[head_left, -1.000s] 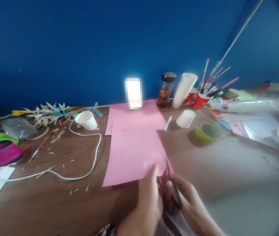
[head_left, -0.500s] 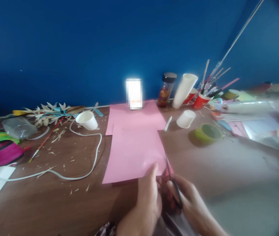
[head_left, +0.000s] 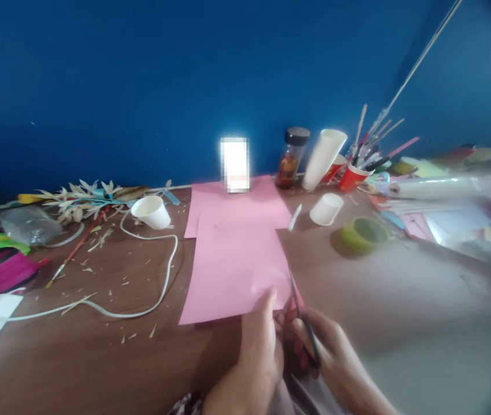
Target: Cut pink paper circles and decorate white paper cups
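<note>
My left hand [head_left: 263, 334] grips the near edge of a pink sheet of paper [head_left: 237, 265], thumb on top and fingers hidden beneath. In my right hand [head_left: 321, 337] is a pair of scissors with dark handles [head_left: 310, 340]; its blades point away from me along the sheet's right edge. A narrow pink strip shows to the right of the blades. The far end of the sheet overlaps a second pink sheet [head_left: 271, 199] lying on the brown table.
White paper cups [head_left: 151, 212], a glue-like white stick [head_left: 295, 218] and a green tape roll [head_left: 365, 233] surround the paper. Behind stand a dark-lidded jar [head_left: 291, 158] and a red cup [head_left: 353, 176] of brushes. A white cable [head_left: 172, 259] winds along the left.
The whole view has shifted very slightly. Both hands keep nearly the same pose on the paper and the scissors.
</note>
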Motion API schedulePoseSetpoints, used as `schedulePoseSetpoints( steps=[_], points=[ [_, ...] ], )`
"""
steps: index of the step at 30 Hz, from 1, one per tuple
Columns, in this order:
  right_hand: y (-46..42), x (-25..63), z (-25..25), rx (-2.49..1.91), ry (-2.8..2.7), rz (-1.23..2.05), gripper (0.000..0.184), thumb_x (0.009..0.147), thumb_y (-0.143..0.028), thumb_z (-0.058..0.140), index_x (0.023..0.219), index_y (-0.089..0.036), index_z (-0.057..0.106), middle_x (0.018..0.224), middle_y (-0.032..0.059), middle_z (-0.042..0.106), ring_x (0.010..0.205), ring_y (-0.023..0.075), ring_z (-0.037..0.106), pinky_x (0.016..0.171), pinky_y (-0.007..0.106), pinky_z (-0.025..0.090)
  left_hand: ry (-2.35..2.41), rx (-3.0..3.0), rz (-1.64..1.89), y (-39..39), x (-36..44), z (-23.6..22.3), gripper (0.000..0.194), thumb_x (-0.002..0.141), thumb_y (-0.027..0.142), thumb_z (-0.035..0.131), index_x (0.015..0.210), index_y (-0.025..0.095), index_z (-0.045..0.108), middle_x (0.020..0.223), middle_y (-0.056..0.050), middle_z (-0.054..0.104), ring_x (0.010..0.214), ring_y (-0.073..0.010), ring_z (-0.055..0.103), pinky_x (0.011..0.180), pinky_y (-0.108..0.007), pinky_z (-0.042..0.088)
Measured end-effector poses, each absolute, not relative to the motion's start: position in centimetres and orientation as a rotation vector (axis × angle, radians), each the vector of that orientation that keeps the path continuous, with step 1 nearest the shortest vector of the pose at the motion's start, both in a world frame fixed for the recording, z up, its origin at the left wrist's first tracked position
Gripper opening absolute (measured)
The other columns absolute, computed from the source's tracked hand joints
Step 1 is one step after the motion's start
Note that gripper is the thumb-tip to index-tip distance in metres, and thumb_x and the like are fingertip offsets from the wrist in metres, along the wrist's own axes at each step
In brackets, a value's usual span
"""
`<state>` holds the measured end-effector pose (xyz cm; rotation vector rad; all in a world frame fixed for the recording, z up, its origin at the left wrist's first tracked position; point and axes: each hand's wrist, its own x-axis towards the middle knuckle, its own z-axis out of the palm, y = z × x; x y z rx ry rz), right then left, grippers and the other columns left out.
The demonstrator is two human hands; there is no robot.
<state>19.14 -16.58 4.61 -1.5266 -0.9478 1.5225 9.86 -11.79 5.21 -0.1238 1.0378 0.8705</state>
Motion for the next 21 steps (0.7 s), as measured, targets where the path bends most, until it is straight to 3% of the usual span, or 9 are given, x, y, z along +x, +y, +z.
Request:
schedulePoseSetpoints(
  steps=[12,21],
  points=[
    [-16.65,18.35,4.97,-1.497,-0.914,1.474,0.051,0.078,-0.067,0.054,0.076,-0.016,0.053,0.053,-0.0038,0.049,0.044,0.0082,0.043,0.041,0.019,0.034,0.999,-0.142,0.681,-11.86,9.76,5.51,0.037,0.080,0.047,0.051,0.061,0.015,0.052,0.037,0.001,0.040,0.035,-0.0163,0.049,0.039,-0.026,0.041],
    [-16.58,18.51,5.28,-1.508,-0.900,1.472,0.050,0.078,-0.066,0.055,0.076,-0.016,0.053,0.054,-0.0033,0.050,0.046,0.0086,0.045,0.041,0.019,0.034,0.982,-0.115,0.652,-12.16,9.54,5.46,0.040,0.078,0.051,0.051,0.060,0.016,0.053,0.035,0.001,0.039,0.037,-0.0182,0.051,0.039,-0.026,0.041]
  ],
)
